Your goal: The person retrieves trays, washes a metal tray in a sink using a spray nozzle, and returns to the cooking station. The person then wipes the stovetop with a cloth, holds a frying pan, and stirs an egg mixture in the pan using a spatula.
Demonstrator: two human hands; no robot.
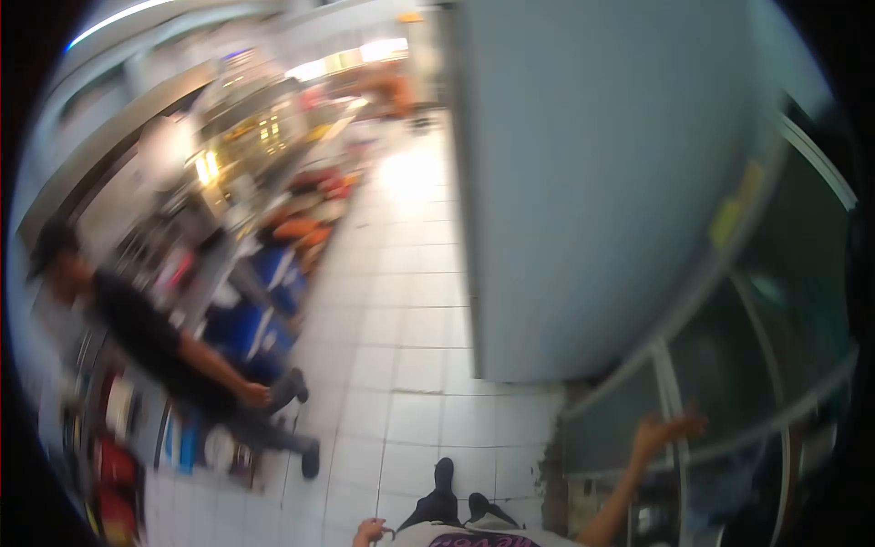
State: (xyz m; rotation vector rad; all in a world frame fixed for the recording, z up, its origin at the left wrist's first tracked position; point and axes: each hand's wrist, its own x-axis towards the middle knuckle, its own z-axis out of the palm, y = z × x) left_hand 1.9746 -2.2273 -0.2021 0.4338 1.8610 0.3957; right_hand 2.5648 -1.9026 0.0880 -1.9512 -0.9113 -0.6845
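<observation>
My left hand (369,531) is low at the bottom edge, beside the front of my light shirt (492,538). Its fingers look curled around a small dark thing that is too blurred to name. Out to the right, my right hand (670,430) reaches with its fingers stretched out and holds nothing visible. It is in front of a glass-panelled partition (670,392) with light frames; whether it touches the frame I cannot tell.
A large grey panel (602,182) stands ahead on the right. White floor tiles (392,319) run forward. On the left, a person in dark clothes (155,337) walks beside a counter with blue crates (251,328) and orange items (301,228) below. Farther off is a blurred orange figure (392,87).
</observation>
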